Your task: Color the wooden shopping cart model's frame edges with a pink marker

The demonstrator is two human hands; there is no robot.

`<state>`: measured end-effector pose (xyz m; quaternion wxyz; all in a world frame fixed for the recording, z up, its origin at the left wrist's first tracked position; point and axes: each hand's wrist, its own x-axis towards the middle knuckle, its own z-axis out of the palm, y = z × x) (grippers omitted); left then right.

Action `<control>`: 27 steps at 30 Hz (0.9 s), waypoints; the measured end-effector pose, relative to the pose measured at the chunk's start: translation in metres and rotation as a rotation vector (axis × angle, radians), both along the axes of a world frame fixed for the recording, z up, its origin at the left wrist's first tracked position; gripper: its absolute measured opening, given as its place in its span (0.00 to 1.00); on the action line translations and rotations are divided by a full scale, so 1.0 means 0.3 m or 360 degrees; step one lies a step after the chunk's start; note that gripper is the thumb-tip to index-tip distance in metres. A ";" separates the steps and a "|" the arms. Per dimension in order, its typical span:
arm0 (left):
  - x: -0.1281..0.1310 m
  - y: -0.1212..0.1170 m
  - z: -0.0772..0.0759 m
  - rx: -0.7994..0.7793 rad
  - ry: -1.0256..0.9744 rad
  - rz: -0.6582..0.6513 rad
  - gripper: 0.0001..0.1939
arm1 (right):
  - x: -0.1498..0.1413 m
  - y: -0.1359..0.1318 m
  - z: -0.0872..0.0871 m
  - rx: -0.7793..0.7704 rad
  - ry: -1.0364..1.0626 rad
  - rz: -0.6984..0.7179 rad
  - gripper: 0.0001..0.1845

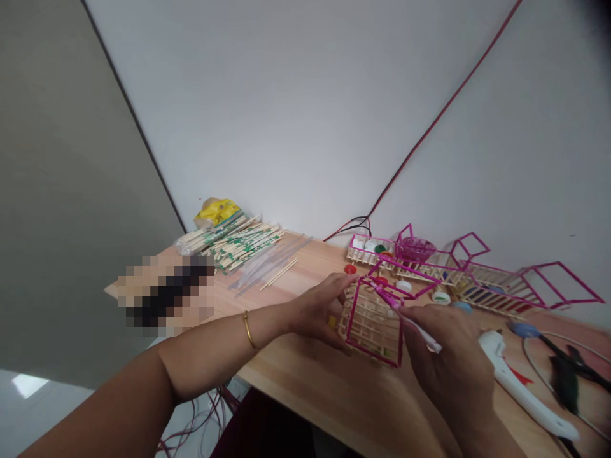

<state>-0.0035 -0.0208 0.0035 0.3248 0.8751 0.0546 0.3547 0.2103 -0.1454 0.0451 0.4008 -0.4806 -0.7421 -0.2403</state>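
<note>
My left hand (pixel 317 313) grips a small cart-like box of wooden sticks (pixel 375 354) by its left side, tilted above the table. Its edges and the handle frame at its top are pink, while its slats are bare wood. In my right hand (pixel 451 359) is a white-handled brush (pixel 426 335), its head smeared pink and against the box's upper pink edge. The fingers of that hand are partly hidden. Behind the box stand similar stick carts (pixel 496 286) with pink handles, and a pink-stained cup (pixel 419 249). Bottle caps (pixel 442 298) lie near them.
A white glue gun (pixel 527 397) lies right of my right hand, beside a dark tool (pixel 568 375) and a cable. Packs of wooden sticks (pixel 248 245), clear strips (pixel 267 264) and a yellow bag (pixel 217 212) lie at the back left. A wall borders the table (pixel 305 375).
</note>
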 end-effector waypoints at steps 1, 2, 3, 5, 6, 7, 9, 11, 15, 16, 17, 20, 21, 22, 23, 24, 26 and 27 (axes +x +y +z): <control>0.000 -0.001 0.001 -0.0011 0.0001 0.0009 0.66 | 0.002 -0.001 0.000 -0.0004 0.0012 -0.0022 0.07; 0.000 -0.003 0.002 -0.0020 -0.0001 0.0014 0.65 | 0.004 -0.002 0.000 -0.0008 0.0023 -0.0036 0.07; 0.000 -0.004 0.003 -0.0028 -0.0002 0.0017 0.65 | 0.006 -0.003 0.000 -0.0013 0.0032 -0.0042 0.07; 0.000 -0.004 0.003 -0.0035 0.0003 0.0029 0.65 | 0.010 -0.004 -0.001 -0.0016 0.0050 -0.0049 0.08; -0.001 -0.003 0.002 -0.0039 0.0014 0.0040 0.65 | 0.012 -0.004 -0.001 -0.0014 0.0062 -0.0060 0.08; -0.001 -0.001 0.001 -0.0043 0.0030 0.0056 0.66 | 0.014 -0.004 -0.002 -0.0008 0.0074 -0.0077 0.07; -0.001 0.004 -0.002 -0.0047 0.0058 0.0098 0.67 | 0.019 -0.006 -0.003 0.0011 0.0097 -0.0137 0.07; -0.002 0.008 -0.005 -0.0037 0.0067 0.0117 0.68 | 0.022 -0.007 -0.003 0.0032 0.0094 -0.0187 0.08; -0.002 0.010 -0.009 -0.0018 0.0037 0.0111 0.67 | 0.019 -0.005 -0.003 0.0033 0.0080 -0.0195 0.07; -0.001 0.008 -0.010 -0.0021 0.0030 0.0110 0.67 | 0.017 -0.003 -0.004 0.0019 0.0075 -0.0181 0.07; -0.001 0.007 -0.009 -0.0027 0.0026 0.0109 0.67 | 0.014 -0.001 -0.006 0.0007 0.0065 -0.0161 0.07; 0.002 0.001 -0.008 -0.0069 0.0013 0.0115 0.67 | 0.009 0.005 -0.014 -0.0014 0.0011 -0.0101 0.07; 0.003 0.000 -0.008 -0.0087 0.0009 0.0121 0.67 | 0.008 0.006 -0.017 -0.0013 -0.0017 -0.0093 0.07; 0.004 -0.001 -0.009 -0.0104 0.0005 0.0129 0.67 | 0.006 0.007 -0.019 -0.0005 -0.0053 -0.0088 0.06; 0.006 -0.002 -0.009 -0.0117 0.0000 0.0136 0.67 | 0.003 0.008 -0.020 0.0008 -0.0085 -0.0086 0.06; 0.007 -0.003 -0.010 -0.0125 0.0000 0.0138 0.67 | -0.001 0.008 -0.021 0.0024 -0.0106 -0.0088 0.06; 0.009 -0.003 -0.011 -0.0133 0.0012 0.0128 0.67 | -0.013 0.009 -0.020 0.0071 -0.0094 -0.0079 0.06; 0.009 -0.004 -0.011 -0.0134 0.0017 0.0116 0.67 | -0.020 0.009 -0.019 0.0089 -0.0075 -0.0059 0.06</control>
